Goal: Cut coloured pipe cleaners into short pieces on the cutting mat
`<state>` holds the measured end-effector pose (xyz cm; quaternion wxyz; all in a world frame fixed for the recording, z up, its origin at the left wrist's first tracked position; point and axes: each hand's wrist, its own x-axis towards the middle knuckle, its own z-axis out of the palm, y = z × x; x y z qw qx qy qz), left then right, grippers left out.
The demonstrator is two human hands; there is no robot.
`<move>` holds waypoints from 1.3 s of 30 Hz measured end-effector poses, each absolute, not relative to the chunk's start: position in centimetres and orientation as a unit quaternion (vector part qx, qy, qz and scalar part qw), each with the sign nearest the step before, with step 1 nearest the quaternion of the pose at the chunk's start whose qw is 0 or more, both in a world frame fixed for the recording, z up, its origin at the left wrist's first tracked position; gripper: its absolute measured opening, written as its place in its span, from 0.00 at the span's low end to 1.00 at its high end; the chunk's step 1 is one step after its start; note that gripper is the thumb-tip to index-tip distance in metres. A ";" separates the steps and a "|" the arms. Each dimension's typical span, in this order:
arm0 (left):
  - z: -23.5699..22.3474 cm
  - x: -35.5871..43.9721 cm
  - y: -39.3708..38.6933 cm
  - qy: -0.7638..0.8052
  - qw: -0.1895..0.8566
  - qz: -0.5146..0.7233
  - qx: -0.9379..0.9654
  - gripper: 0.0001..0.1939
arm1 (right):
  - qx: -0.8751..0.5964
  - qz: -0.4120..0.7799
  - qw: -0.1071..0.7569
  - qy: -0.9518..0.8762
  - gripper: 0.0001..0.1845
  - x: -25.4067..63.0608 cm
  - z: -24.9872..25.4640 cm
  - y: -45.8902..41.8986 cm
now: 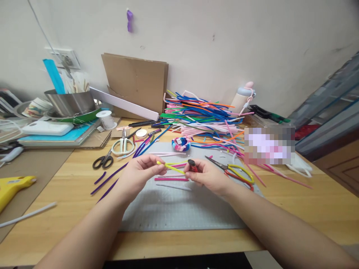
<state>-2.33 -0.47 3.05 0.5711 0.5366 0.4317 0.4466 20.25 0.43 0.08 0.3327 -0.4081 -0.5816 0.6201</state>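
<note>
A yellow pipe cleaner (173, 167) is stretched between my two hands above the grey cutting mat (157, 215). My left hand (146, 168) pinches its left end between thumb and fingers. In my right hand (206, 173) is a short red tool with a black end (193, 165); its kind is unclear. The yellow strip runs up to the fingers of that hand, and its right end is hidden there. Beneath, on the mat, lie a magenta pipe cleaner (171, 179) and a pale one (175, 186). A multicoloured braided ring (181, 144) sits just beyond.
A heap of coloured pipe cleaners (202, 116) lies by the wall. Yellow-and-orange scissors (241, 173) rest at right, with white scissors (123, 145) and black scissors (103, 161) at left. Purple strips (109, 179) lie near my left arm, and a yellow glue gun (14, 186) is farther left.
</note>
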 end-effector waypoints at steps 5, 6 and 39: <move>2.7 -2.6 0.1 0.444 0.536 0.549 0.463 0.09 | -0.429 0.549 0.414 -0.587 0.23 20.7 -0.2 1.0; 2.8 -2.7 0.2 0.444 0.530 0.566 0.450 0.10 | -0.439 0.519 0.423 -0.599 0.24 20.8 -0.2 1.1; 3.0 -3.6 0.2 0.435 0.480 0.607 0.460 0.08 | -0.521 0.204 0.388 -0.732 0.14 20.9 0.1 0.3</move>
